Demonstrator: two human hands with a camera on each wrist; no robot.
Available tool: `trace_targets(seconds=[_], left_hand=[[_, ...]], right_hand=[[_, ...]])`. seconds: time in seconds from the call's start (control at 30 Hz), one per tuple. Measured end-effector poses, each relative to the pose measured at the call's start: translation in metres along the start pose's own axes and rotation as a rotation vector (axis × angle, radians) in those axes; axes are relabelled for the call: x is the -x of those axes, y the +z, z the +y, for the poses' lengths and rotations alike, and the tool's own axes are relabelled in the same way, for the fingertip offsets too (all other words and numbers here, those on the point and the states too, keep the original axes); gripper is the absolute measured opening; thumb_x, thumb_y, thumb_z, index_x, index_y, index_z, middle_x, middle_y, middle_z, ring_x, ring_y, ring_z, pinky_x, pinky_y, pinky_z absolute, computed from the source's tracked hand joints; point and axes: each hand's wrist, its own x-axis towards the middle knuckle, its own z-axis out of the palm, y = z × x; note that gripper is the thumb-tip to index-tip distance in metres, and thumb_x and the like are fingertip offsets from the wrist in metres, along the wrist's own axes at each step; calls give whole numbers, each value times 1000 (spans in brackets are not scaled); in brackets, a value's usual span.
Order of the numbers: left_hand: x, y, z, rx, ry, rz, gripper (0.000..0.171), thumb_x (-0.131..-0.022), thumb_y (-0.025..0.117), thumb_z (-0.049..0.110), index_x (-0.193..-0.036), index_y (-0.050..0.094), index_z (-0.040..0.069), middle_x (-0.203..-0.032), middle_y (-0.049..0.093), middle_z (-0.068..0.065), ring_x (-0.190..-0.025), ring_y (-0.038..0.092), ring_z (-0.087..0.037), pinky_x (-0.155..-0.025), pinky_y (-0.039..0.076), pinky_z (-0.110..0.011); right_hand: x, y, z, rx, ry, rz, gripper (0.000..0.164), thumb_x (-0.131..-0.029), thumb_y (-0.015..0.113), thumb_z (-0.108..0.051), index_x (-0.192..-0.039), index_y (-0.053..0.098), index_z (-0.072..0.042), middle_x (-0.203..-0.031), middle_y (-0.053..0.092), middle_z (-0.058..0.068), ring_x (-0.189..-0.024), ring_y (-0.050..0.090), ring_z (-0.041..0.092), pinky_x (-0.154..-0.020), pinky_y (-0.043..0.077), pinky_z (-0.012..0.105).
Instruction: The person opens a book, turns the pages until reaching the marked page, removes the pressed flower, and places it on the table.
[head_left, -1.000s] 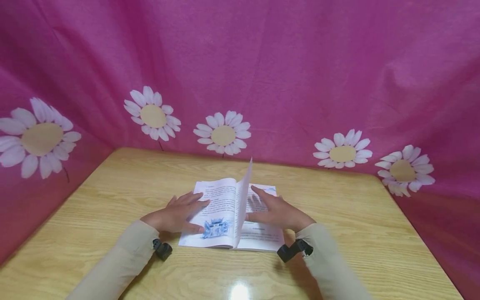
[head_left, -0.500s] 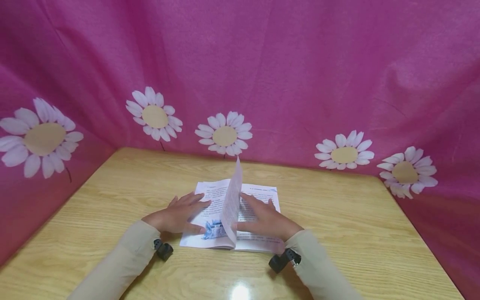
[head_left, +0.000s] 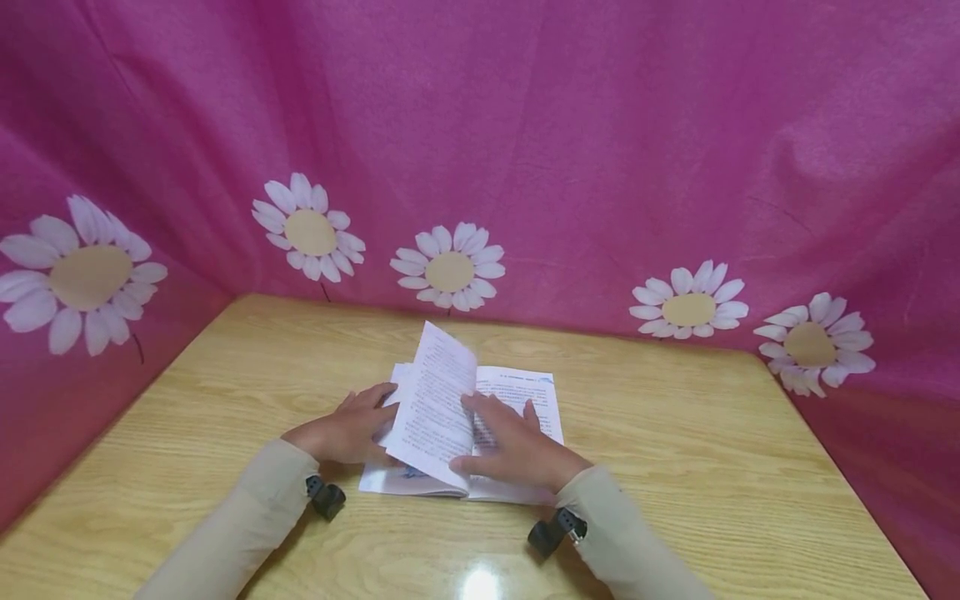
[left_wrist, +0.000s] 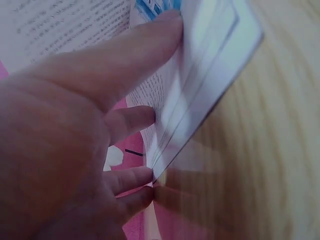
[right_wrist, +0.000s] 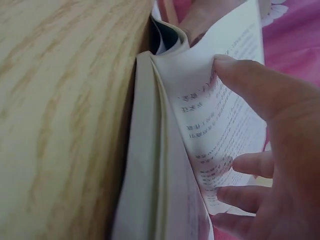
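An open book with printed text lies on the table in the head view. One page stands raised from its spine and leans over to the left side. My left hand rests on the left pages with fingers spread; the raised page covers its fingertips. In the left wrist view the thumb lies on the page near a blue picture. My right hand is over the book's middle, its fingers straight. Its thumb and index fingertip touch the leaning page, the thumb showing against it in the right wrist view.
The book lies on a wooden table near its middle. A pink cloth with white flowers hangs behind and at both sides. Each wrist wears a black camera, the left one and the right one both beside the book's near edge.
The raised page has swung from upright, leaning right, over to the left, across part of the left hand. My right hand has moved left with it. The left hand has stayed in place.
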Motion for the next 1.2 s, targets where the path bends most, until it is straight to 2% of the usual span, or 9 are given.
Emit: trace_targets(seconds=[0.13, 0.27, 0.47, 0.63, 0.73, 0.83, 1.07, 1.2], left_hand=[[1, -4, -6, 15, 54, -14, 78, -87, 68, 41, -151, 33, 14, -158, 15, -17, -144, 15, -37, -113, 6, -61], [1, -10, -14, 123, 104, -36, 70, -96, 55, 41, -155, 23, 20, -160, 15, -10, -145, 14, -33, -114, 10, -58], [1, -16, -21, 338, 60, -28, 69, -101, 47, 39, -157, 8, 22, -160, 17, -3, -146, 16, -24, -116, 17, -50], [3, -19, -23, 403, 57, -3, 67, -103, 44, 28, -157, 4, 20, -158, 25, -8, -144, 22, -27, -115, 18, -51], [5, -20, -20, 406, 22, 19, 68, -102, 46, 29, -157, 7, 22, -156, 29, -8, -144, 25, -28, -115, 17, -52], [6, -20, -16, 384, -13, 46, 69, -99, 53, 35, -156, 16, 24, -157, 27, -5, -145, 22, -27, -115, 18, -52], [9, -21, -1, 194, 47, 55, 85, -85, 68, 49, -152, 30, 14, -160, 13, -15, -145, 14, -37, -111, 19, -61], [10, -19, 9, 89, 62, 51, 90, -79, 72, 54, -151, 34, 17, -161, 11, -13, -146, 8, -36, -111, 16, -62]], right_hand=[[0, 2, -2, 23, 6, -7, 93, -81, 65, -63, -154, 26, -22, -160, 19, 2, -147, 13, 28, -111, -9, 61], [1, 3, -2, 39, 7, -7, 92, -81, 64, -65, -153, 27, -23, -160, 17, 3, -147, 11, 28, -112, -8, 60], [1, 3, -1, 45, 5, -18, 89, -82, 61, -67, -153, 28, -25, -161, 14, 3, -147, 8, 29, -112, -8, 59], [2, 6, -2, 77, 7, -24, 89, -82, 59, -68, -154, 26, -26, -161, 12, 2, -147, 7, 29, -112, -8, 60], [3, 9, -2, 113, 16, -27, 89, -82, 56, -70, -154, 25, -27, -162, 11, 1, -147, 7, 29, -112, -8, 59], [5, 11, -2, 151, 15, -27, 89, -83, 53, -72, -154, 24, -28, -162, 10, 1, -147, 8, 29, -112, -6, 60], [4, 11, -1, 163, 11, -30, 88, -83, 52, -72, -154, 24, -29, -162, 10, 1, -147, 9, 28, -113, 2, 61], [3, 11, -1, 174, 4, -33, 87, -84, 51, -73, -154, 23, -30, -162, 10, 1, -147, 10, 27, -113, 4, 62]])
